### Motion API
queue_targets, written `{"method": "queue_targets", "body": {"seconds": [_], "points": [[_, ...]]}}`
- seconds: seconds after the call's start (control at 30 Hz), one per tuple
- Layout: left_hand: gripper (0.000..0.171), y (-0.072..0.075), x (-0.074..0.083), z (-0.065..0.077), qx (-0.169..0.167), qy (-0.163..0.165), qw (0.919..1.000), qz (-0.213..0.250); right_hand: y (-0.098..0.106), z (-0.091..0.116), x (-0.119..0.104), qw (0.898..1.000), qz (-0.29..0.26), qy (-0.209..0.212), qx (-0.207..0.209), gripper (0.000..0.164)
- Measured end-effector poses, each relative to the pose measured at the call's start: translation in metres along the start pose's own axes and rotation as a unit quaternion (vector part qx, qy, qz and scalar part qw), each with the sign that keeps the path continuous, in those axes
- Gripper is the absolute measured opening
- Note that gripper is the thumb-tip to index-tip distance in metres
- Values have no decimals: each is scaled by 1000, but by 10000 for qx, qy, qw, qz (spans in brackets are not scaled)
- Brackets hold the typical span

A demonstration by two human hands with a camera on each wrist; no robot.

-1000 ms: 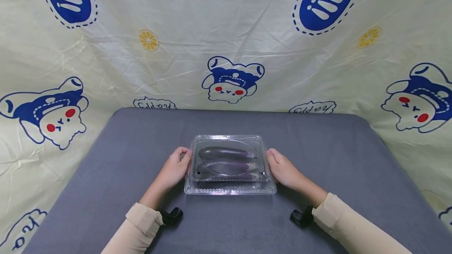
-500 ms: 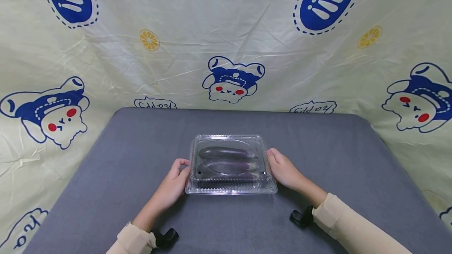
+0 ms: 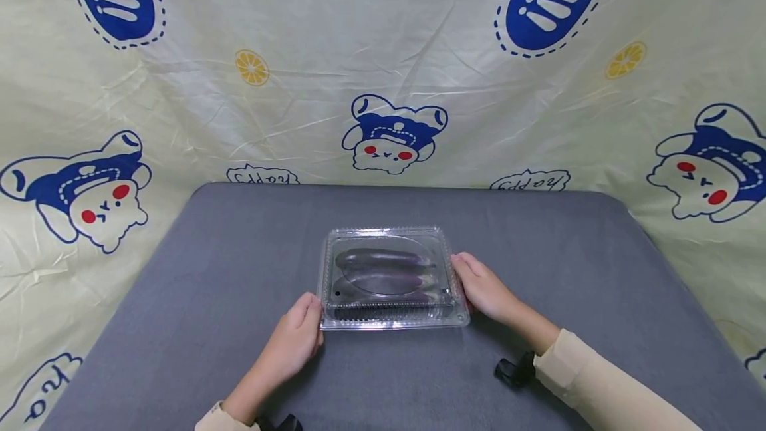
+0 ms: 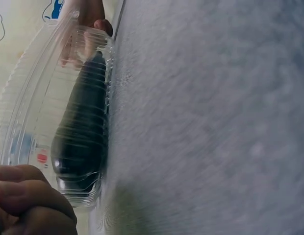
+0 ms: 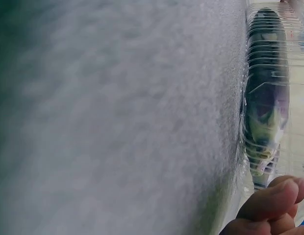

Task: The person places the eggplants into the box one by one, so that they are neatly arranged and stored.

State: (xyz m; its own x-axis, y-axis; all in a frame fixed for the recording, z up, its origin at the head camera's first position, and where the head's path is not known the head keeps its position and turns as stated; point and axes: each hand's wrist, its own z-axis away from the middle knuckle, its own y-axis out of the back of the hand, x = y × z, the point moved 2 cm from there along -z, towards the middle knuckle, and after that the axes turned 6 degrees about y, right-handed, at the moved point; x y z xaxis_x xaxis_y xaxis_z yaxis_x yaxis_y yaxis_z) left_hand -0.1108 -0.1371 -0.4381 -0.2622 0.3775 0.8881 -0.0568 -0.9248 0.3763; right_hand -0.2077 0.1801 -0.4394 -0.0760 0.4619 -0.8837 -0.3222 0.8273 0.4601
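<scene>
A clear plastic clamshell box [image 3: 385,314] with its lid down sits on the grey cloth, and dark purple eggplants [image 3: 385,261] lie inside it. My left hand [image 3: 293,338] pinches the box's near left corner, thumb on top of the rim. Its curled fingers [image 4: 34,196] show at that corner in the left wrist view. On the opposite side, my right hand [image 3: 481,285] grips the right rim. From the right wrist, an eggplant [image 5: 267,93] shows through the ribbed wall, stem end toward that hand's fingers [image 5: 269,200].
The table [image 3: 251,238] is covered in grey cloth. Behind it hangs a pale curtain [image 3: 299,118] printed with bears and orange slices. A black wrist strap [image 3: 514,371] sticks out below the right sleeve.
My left hand has slid from the middle of the box's left side toward me to the near left corner. The right hand and the box have barely moved.
</scene>
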Motion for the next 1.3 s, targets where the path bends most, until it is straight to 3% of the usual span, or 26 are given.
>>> {"method": "queue_targets", "body": {"seconds": [0.17, 0.3, 0.47, 0.57, 0.83, 1.0, 1.3], "points": [[30, -2, -2, 2, 3, -63, 9999, 89, 3, 12, -2, 9990, -105, 27, -438, 37], [36, -1, -7, 2, -69, -87, 9998, 176, 5, 24, -1, 9947, -74, 87, -1021, 39], [51, 2, -15, 0, -249, 9, 9991, 350, 7, 36, -1, 9780, -315, 448, -2012, 43], [54, 5, -18, -2, -565, 59, 9963, 650, 9, 41, 0, 9667, -564, 625, -2417, 40], [42, 15, -20, -1, -1976, -76, 9728, 1207, 13, 47, 4, 9459, -1162, 922, -2884, 32], [37, 17, -19, 1, -2221, -230, 9674, 1199, 12, 47, 6, 9345, -1429, 752, -3171, 33], [43, 14, -20, 0, -2346, -71, 9567, 1719, 11, 42, 6, 9394, -1422, 575, -3065, 33]]}}
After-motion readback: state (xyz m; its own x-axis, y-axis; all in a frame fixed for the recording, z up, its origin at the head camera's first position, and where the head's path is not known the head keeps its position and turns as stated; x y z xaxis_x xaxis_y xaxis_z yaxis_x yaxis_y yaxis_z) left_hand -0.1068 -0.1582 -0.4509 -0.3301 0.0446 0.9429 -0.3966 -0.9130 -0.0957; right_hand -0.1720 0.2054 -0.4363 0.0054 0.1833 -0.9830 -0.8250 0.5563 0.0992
